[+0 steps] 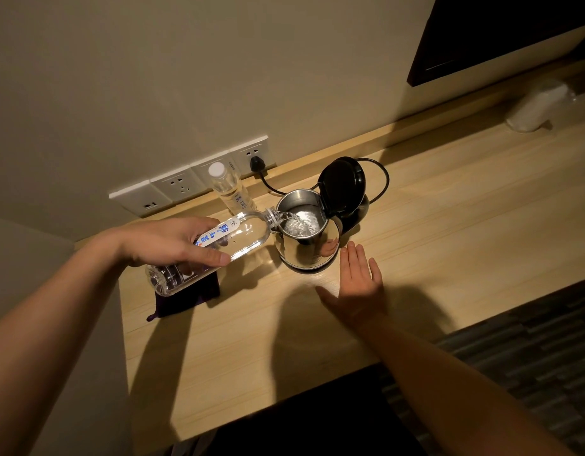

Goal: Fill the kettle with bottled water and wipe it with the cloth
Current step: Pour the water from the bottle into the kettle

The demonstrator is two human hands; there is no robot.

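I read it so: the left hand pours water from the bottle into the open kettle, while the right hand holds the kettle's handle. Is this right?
Not quite. The right hand holds nothing: it is open and flat beside the kettle, as the head view shows. The left hand does pour from the bottle into the open kettle.

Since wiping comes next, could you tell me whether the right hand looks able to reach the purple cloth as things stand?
Probably, though awkwardly: the right hand is open beside the kettle, but the purple cloth lies partly under the tilted water bottle the left hand grips.
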